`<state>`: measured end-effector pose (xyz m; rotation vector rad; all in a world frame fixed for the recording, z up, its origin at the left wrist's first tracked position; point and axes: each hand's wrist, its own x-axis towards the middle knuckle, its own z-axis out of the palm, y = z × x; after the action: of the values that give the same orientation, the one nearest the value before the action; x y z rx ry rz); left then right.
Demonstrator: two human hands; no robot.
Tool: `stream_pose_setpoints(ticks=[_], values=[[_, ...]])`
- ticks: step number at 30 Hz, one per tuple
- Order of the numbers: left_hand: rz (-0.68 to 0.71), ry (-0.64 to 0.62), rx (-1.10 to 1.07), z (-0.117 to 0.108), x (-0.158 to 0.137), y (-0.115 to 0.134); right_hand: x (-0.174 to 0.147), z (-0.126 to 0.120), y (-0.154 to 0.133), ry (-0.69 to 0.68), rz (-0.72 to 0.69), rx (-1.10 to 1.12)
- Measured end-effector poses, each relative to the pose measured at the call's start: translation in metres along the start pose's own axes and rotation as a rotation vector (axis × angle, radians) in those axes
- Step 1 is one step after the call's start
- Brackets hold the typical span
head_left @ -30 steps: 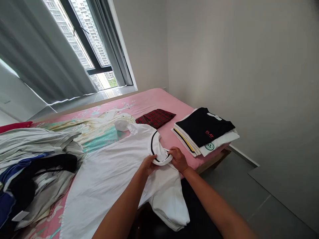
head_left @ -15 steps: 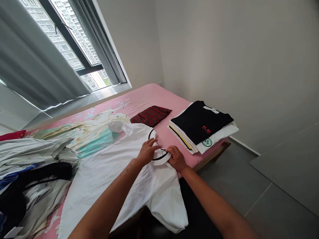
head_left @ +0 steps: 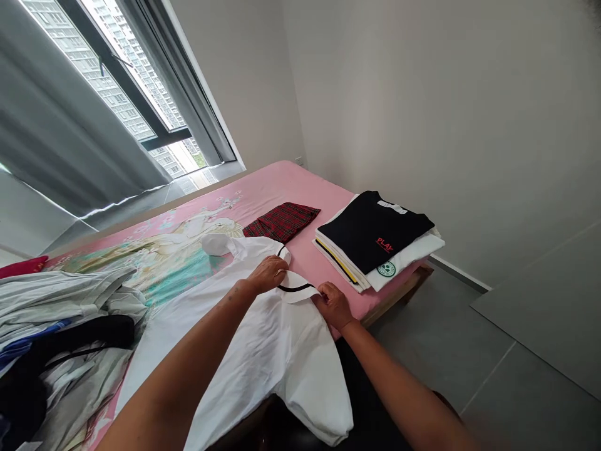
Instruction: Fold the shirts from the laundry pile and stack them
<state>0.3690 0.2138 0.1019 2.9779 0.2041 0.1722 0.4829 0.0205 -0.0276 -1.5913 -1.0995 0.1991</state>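
A white shirt [head_left: 248, 351] lies spread over the near side of the bed, one sleeve hanging at the edge by my body. Its white collar [head_left: 297, 294] has a black stripe and stretches between my two hands. My left hand [head_left: 270, 274] pinches the collar near its middle. With curled fingers my right hand [head_left: 333, 305] grips the collar's right end. The far half of the collar curves up beyond my left hand. The exact fingertip contact of both hands is partly hidden.
Folded shirts, a black one [head_left: 370, 228] on top, are stacked at the bed's right edge. A red plaid cloth [head_left: 283, 220] lies beyond the collar. Crumpled clothes [head_left: 70, 326] cover the left side of the pink bed sheet [head_left: 300, 185].
My left hand has shifted left and slightly up along the collar. Between my hands the collar is now drawn out straighter and flatter. The right hand stays at its end.
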Motion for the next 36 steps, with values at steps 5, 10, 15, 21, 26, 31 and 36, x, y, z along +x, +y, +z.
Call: stream_pose_setpoints(ticks=[5, 10, 15, 21, 26, 31, 36], values=[[0.023, -0.028, 0.048, 0.003, 0.021, 0.009, -0.02, 0.0, -0.009, -0.019, 0.341, 0.19], [0.033, 0.018, 0.024, 0.027, 0.044, 0.024, -0.03, -0.003, -0.01, -0.1, 0.631, 0.263], [-0.211, 0.323, -0.09, 0.055, 0.013, 0.044, -0.035, -0.017, -0.01, -0.205, 0.809, 0.483], [-0.487, 0.33, -0.056, 0.08, -0.109, 0.062, -0.04, -0.014, -0.011, -0.116, 0.563, 0.249], [-0.8, 0.179, 0.094, 0.082, -0.231, 0.061, -0.047, -0.035, -0.003, -0.08, 0.501, -0.17], [-1.085, 0.123, 0.171, 0.075, -0.321, 0.055, -0.036, -0.052, -0.042, -0.004, 0.365, -0.339], [-1.046, 0.109, 0.154, 0.078, -0.313, 0.064, 0.0, 0.023, -0.104, -0.269, -0.187, -0.275]])
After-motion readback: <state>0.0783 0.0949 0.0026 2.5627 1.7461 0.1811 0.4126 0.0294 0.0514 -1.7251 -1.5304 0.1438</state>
